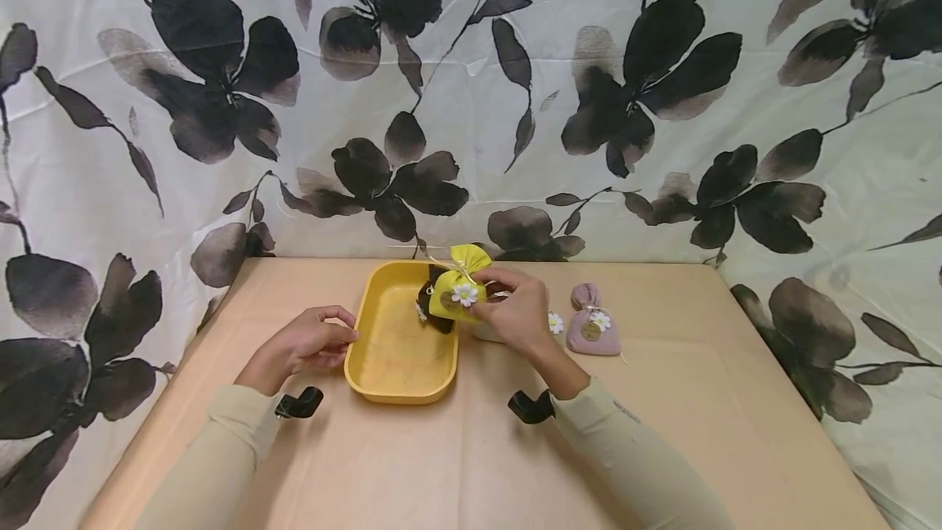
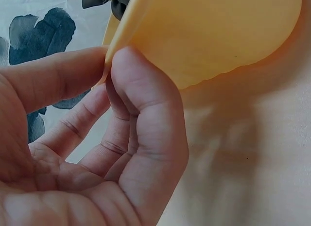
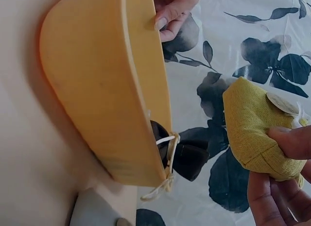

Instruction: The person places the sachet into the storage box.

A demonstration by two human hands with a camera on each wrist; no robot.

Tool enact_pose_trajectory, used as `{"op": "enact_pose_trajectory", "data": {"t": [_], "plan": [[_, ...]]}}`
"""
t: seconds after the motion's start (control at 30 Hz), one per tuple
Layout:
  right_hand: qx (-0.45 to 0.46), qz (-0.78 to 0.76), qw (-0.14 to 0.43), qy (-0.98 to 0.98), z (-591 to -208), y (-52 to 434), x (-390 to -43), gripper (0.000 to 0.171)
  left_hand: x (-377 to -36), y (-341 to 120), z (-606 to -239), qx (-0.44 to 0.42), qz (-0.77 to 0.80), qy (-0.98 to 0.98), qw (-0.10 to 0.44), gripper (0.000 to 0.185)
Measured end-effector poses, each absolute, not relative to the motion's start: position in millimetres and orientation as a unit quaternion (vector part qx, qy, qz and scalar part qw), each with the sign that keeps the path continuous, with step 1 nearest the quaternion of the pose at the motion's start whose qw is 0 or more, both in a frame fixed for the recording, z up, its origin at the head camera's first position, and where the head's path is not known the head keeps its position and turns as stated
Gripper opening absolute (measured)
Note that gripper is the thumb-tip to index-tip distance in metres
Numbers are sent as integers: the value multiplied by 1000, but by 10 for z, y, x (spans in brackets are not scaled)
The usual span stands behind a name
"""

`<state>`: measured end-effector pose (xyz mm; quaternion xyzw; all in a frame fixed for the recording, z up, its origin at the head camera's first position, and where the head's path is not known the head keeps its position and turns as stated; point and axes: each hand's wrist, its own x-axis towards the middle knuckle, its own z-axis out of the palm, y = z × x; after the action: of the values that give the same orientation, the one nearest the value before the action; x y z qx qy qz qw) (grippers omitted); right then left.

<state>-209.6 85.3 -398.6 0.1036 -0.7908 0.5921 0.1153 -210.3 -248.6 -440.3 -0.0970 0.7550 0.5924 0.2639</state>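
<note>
A yellow drawstring pouch (image 1: pixel 458 289) with a white daisy and a round tag is held between the thumb and fingers of my right hand (image 1: pixel 517 311), raised over the right side of a yellow tray (image 1: pixel 401 387). In the right wrist view the pouch (image 3: pixel 250 131) looks plump. Behind it, a black pouch (image 1: pixel 441 322) stands in the tray against its right wall, its tied neck (image 3: pixel 190 158) poking above the rim. My left hand (image 1: pixel 312 340) pinches the tray's left rim, thumb against finger, as the left wrist view shows at the tray's edge (image 2: pixel 127 31).
Right of the tray, a mauve pouch (image 1: pixel 592 332) with a daisy lies on the table (image 1: pixel 662 415). A pale grey pouch (image 3: pixel 99 209) lies partly hidden under my right hand. A floral cloth (image 1: pixel 515 105) hangs behind the table's far edge.
</note>
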Motion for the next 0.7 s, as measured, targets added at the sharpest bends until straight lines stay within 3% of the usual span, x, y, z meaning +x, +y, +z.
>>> {"op": "enact_pose_trajectory", "data": {"t": [0.7], "plan": [[141,574,119,-798,-3909,554,-2398,35,-2163,-2416,-4417,-105,597,753,256,31]]}}
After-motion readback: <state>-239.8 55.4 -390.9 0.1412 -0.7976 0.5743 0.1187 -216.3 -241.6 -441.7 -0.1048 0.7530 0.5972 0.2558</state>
